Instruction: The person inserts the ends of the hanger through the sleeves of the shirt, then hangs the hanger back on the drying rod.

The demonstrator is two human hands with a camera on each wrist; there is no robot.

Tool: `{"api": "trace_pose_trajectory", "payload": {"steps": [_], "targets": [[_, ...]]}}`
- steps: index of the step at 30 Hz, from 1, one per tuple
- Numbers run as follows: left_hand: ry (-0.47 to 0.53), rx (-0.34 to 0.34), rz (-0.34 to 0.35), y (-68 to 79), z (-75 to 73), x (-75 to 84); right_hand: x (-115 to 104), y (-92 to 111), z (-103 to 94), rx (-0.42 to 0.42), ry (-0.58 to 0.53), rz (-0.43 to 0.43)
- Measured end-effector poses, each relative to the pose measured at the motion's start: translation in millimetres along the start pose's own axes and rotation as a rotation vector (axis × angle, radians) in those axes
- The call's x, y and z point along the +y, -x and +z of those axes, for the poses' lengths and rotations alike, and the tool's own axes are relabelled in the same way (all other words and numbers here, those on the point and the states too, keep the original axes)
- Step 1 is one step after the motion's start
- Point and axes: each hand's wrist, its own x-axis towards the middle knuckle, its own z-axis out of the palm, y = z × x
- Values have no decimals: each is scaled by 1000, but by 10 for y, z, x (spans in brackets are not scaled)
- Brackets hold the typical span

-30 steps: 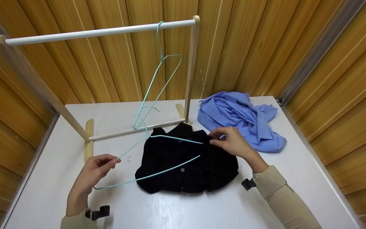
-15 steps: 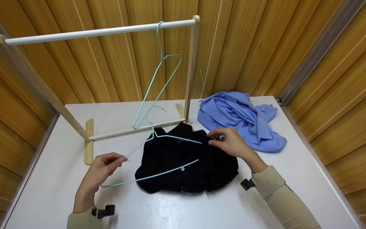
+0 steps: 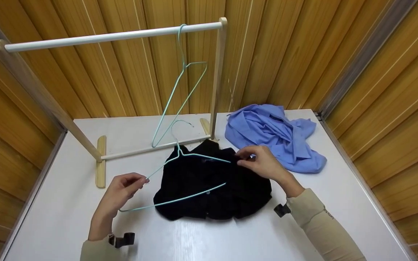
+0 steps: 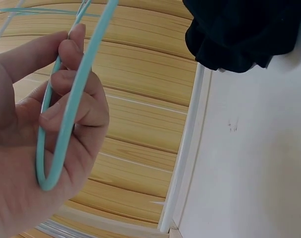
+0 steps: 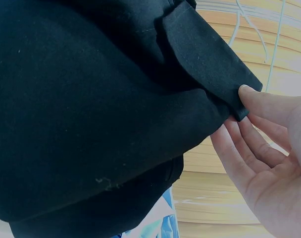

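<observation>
My left hand (image 3: 122, 190) pinches one shoulder of a mint-green wire hanger (image 4: 74, 109) between thumb and fingers. The hanger's bent end lies across the palm in the left wrist view. Its other end disappears into a black shirt (image 3: 194, 177), which is bunched on the table, and the hook points away toward the back. At the shirt's right side, my right hand (image 3: 261, 163) pinches the cloth. Close up in the right wrist view, thumb and fingers hold the corner of a flat black flap (image 5: 205, 54), like a collar.
A white-barred wooden rack (image 3: 114, 36) stands at the back left, with a second mint-green hanger (image 3: 171, 98) on its rail. Crumpled blue cloth (image 3: 263, 127) lies behind my right hand on the white table (image 3: 180, 239). Wood-patterned walls (image 3: 274, 47) enclose the back and sides.
My left hand has moved right with the hanger, and the hanger's neck and hook have shifted right over the shirt. My right hand has stayed almost in place at the shirt.
</observation>
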Motion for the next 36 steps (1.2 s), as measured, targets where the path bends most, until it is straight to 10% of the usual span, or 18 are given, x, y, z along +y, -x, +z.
{"api": "trace_pose_trajectory", "payload": {"steps": [36], "targets": [[-10, -43, 63, -183, 316, 25, 6, 30, 38, -11, 21, -29]]}}
